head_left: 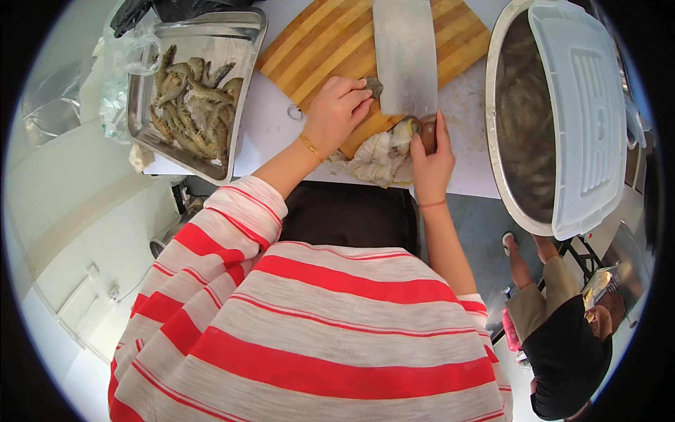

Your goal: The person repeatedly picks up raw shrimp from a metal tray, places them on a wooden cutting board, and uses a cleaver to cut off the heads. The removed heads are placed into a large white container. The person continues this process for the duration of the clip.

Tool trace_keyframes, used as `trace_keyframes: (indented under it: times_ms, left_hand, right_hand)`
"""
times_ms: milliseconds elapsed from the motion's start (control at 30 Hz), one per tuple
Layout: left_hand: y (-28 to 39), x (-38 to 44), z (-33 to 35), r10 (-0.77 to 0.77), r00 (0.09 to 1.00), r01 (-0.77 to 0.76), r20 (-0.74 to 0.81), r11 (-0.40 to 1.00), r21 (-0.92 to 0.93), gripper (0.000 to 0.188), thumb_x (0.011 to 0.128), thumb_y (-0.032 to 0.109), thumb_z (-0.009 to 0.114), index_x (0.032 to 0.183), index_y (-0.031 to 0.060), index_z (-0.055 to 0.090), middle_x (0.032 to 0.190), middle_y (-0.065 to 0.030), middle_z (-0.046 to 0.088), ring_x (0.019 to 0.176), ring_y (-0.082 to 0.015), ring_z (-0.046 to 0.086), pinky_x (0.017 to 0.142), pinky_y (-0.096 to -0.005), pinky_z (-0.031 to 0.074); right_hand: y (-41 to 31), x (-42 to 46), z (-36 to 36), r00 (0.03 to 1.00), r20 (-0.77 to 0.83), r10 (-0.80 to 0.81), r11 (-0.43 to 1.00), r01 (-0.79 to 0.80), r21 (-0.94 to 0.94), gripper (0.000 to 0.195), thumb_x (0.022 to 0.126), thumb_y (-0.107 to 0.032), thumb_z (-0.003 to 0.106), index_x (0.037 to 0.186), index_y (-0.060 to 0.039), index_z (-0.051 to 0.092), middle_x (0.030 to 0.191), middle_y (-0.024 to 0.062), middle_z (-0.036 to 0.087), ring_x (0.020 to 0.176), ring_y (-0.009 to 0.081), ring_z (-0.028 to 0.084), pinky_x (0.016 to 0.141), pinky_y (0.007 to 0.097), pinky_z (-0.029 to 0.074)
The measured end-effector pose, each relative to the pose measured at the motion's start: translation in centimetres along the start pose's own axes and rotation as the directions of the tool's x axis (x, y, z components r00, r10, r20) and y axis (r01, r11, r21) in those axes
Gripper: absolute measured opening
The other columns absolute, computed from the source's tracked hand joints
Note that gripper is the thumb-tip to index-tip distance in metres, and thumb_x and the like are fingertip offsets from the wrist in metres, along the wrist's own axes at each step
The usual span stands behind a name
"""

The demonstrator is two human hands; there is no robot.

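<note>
My left hand (333, 113) pinches a small grey piece (374, 87), which looks like a raw shrimp, beside the left edge of a cleaver. Most of that piece is covered by my fingertips. With my right hand (433, 171) I grip the brown handle (428, 136) of the cleaver (406, 58). Its broad wet blade shows its flat face and extends away from me over a striped wooden cutting board (316, 50). Whether the blade rests on the board, I cannot tell. A crumpled damp cloth (381, 155) lies at the board's near corner, close to my right hand.
At left, a metal tray (248, 31) holds several raw shrimp (195, 105); plastic bags (115, 100) lie beside it. A metal basin (493, 105) of shrimp in water stands right, partly covered by a translucent lid (588, 121). Another person (567, 348) is at lower right.
</note>
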State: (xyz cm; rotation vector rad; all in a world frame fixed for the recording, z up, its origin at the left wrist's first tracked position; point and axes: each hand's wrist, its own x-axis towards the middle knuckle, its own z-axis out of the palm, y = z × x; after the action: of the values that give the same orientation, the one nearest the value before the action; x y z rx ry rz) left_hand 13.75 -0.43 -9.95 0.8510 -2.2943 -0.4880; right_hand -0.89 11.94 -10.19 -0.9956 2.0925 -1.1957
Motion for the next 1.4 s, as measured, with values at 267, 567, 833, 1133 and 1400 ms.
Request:
trace_keyframes:
  times_ms: [267, 567, 833, 1133, 1400]
  left_hand:
    - [-0.2, -0.1, -0.1, 0.016, 1.000, -0.015, 0.022, 0.999, -0.032, 0.016, 0.067, 0.002, 0.069, 0.081, 0.0014, 0.063, 0.088, -0.0083, 0.059, 0.080, -0.0250, 0.057, 0.069, -0.0316, 0.048]
    - [-2.0, 0.1, -0.9, 0.187, 0.980, -0.184, 0.067, 0.981, -0.058, 0.020, 0.066, 0.002, 0.070, 0.085, 0.0021, 0.064, 0.097, -0.0061, 0.061, 0.085, -0.0248, 0.057, 0.073, -0.0321, 0.049]
    - [-2.9, 0.1, -1.5, 0.248, 0.961, -0.246, 0.119, 0.969, -0.026, 0.020, 0.067, 0.003, 0.068, 0.086, 0.0004, 0.063, 0.098, -0.0065, 0.061, 0.088, -0.0246, 0.057, 0.074, -0.0333, 0.049]
    - [-3.7, -0.1, -1.1, 0.219, 0.971, -0.207, 0.095, 0.971, -0.120, 0.017, 0.068, 0.002, 0.067, 0.084, 0.0015, 0.063, 0.096, -0.0078, 0.062, 0.086, -0.0252, 0.059, 0.073, -0.0321, 0.050]
    - [-4.0, 0.2, -1.2, 0.262, 0.962, -0.249, 0.078, 0.958, -0.144, 0.016, 0.069, 0.002, 0.068, 0.085, 0.0027, 0.064, 0.097, -0.0070, 0.062, 0.088, -0.0247, 0.060, 0.075, -0.0321, 0.050]
  right_hand:
    - [0.1, 0.3, 0.2, 0.999, 0.032, 0.005, 1.000, -0.005, -0.005, 0.052, 0.077, -0.009, 0.058, 0.127, -0.0028, 0.044, 0.115, 0.0192, 0.055, 0.103, 0.0297, 0.056, 0.088, 0.0324, 0.043]
    - [2.1, -1.7, -2.7, 0.990, 0.139, 0.017, 1.000, -0.015, -0.014, 0.051, 0.075, -0.007, 0.059, 0.125, -0.0051, 0.048, 0.113, 0.0166, 0.058, 0.101, 0.0239, 0.058, 0.086, 0.0301, 0.043]
    - [2.0, -2.2, -4.0, 0.985, 0.168, 0.031, 0.997, -0.019, -0.072, 0.051, 0.075, -0.008, 0.060, 0.125, -0.0059, 0.048, 0.114, 0.0161, 0.057, 0.103, 0.0236, 0.057, 0.087, 0.0302, 0.043]
    - [1.6, -0.5, -3.6, 0.981, 0.192, -0.020, 0.996, 0.036, -0.078, 0.050, 0.075, -0.006, 0.060, 0.124, -0.0060, 0.049, 0.112, 0.0169, 0.058, 0.099, 0.0236, 0.059, 0.084, 0.0300, 0.044]
    - [1.4, 2.6, -3.7, 0.970, 0.234, -0.068, 0.987, 0.100, -0.129, 0.050, 0.074, -0.005, 0.059, 0.123, -0.0107, 0.052, 0.106, 0.0155, 0.061, 0.093, 0.0215, 0.061, 0.080, 0.0291, 0.046]
